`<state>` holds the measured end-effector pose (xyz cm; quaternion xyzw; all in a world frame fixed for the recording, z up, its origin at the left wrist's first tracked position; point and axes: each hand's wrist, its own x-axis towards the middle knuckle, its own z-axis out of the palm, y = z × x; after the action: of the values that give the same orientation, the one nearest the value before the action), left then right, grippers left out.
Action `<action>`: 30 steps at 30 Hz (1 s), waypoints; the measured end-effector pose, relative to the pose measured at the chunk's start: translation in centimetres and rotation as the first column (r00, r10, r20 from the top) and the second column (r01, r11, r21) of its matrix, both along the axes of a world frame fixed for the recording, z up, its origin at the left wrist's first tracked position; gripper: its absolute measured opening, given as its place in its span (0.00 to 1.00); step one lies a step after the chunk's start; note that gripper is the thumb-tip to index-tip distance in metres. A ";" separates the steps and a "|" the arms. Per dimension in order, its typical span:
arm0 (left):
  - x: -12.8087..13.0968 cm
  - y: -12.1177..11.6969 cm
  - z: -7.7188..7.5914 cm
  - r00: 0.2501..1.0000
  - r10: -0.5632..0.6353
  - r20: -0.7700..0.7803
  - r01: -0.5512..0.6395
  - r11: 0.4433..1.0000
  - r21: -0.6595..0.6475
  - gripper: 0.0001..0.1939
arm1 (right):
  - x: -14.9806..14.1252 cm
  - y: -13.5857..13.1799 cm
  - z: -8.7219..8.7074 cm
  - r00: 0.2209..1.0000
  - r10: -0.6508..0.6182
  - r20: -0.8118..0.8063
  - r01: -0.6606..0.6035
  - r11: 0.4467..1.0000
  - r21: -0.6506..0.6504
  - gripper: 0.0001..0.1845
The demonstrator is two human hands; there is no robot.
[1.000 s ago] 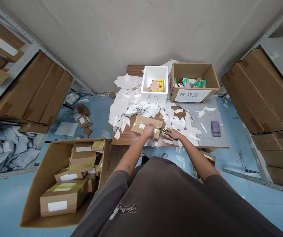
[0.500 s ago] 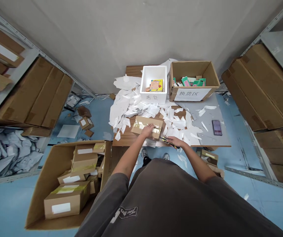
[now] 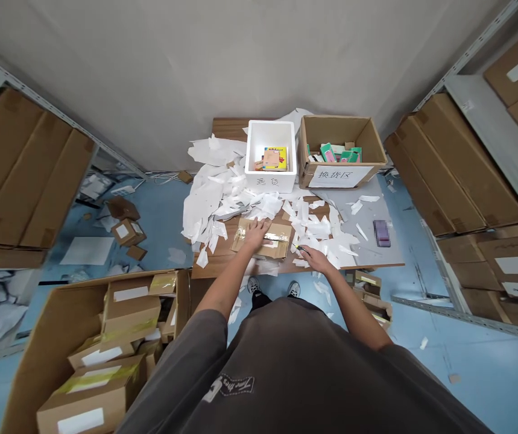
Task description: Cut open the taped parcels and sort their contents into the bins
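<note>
A taped cardboard box (image 3: 280, 232) lies near the front edge of the wooden table (image 3: 222, 263). Its upper face has shiny tape on it, and a dark slit runs along the right part. My left hand (image 3: 255, 234) rests flat on the box's left half, fingers spread. Just off the box's right end, my right hand (image 3: 315, 259) is closed around a utility knife (image 3: 301, 248), its tip pointing left towards the box. Torn white paper scraps (image 3: 317, 228) lie beside and behind both hands.
Behind the box stand a white foam bin (image 3: 270, 182) and an open carton (image 3: 342, 176), both holding small boxes. A phone (image 3: 382, 233) lies on the right of the table. At lower left is a large carton (image 3: 37, 355) of parcels. Shelves flank both sides.
My left hand has shifted left across the box and spread its fingers. The knife remains in my right hand near the box's right end. The whole view has turned slightly to the right.
</note>
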<state>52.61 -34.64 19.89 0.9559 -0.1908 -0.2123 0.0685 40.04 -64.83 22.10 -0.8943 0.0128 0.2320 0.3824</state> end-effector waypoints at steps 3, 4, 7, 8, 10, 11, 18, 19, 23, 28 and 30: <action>0.0 0.8 -0.1 0.999 -0.037 0.038 0.039 0.998 -0.054 0.47 | 0.4 1.5 0.1 0.997 0.081 -0.010 -0.081 0.990 -0.118 0.21; -0.1 1.0 -0.1 0.998 -0.039 0.044 0.041 0.997 -0.067 0.47 | 0.5 1.9 0.2 0.994 0.104 -0.021 -0.106 0.982 -0.157 0.21; -0.3 1.1 -0.2 0.998 -0.037 0.046 0.041 0.994 -0.098 0.46 | 0.8 2.6 0.3 0.990 0.137 -0.041 -0.143 0.954 -0.263 0.23; -0.3 1.0 -0.2 0.998 -0.040 0.045 0.045 0.994 -0.102 0.46 | 0.9 2.9 0.4 0.989 0.139 -0.044 -0.145 0.945 -0.294 0.23; -0.3 0.6 -0.4 0.998 -0.053 0.042 0.057 0.993 -0.099 0.45 | 1.0 3.7 0.5 0.989 0.142 -0.047 -0.149 0.924 -0.352 0.23; -0.2 0.4 -0.4 0.997 -0.062 0.036 0.065 0.993 -0.094 0.45 | 1.0 4.1 0.6 0.989 0.143 -0.048 -0.151 0.914 -0.376 0.23; -0.2 0.2 -0.7 0.997 -0.059 0.055 0.064 0.993 -0.094 0.48 | 0.1 6.5 0.8 0.995 0.076 -0.058 -0.094 0.882 -0.462 0.21; -0.3 0.4 -0.8 0.996 -0.061 0.072 0.068 0.992 -0.108 0.47 | -0.1 6.8 0.7 0.997 0.058 -0.055 -0.078 0.877 -0.475 0.21; -1.1 1.0 -1.5 0.993 -0.047 0.110 0.062 0.989 -0.132 0.43 | -0.1 8.9 0.3 0.999 -0.024 -0.041 0.000 0.865 -0.503 0.24; -2.0 1.0 -1.6 0.987 0.011 0.158 0.012 0.989 -0.146 0.39 | -0.8 7.3 0.0 0.979 -0.202 0.001 0.172 0.831 -0.529 0.25; -2.2 1.2 -1.4 0.989 0.011 0.150 0.012 0.988 -0.151 0.39 | -2.2 3.8 0.1 0.913 -0.407 0.008 0.339 0.748 -0.571 0.24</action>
<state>50.42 -33.40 18.48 0.9613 -0.2112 -0.1245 0.1262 37.87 -61.06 22.24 -0.9305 0.2810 0.1886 0.1401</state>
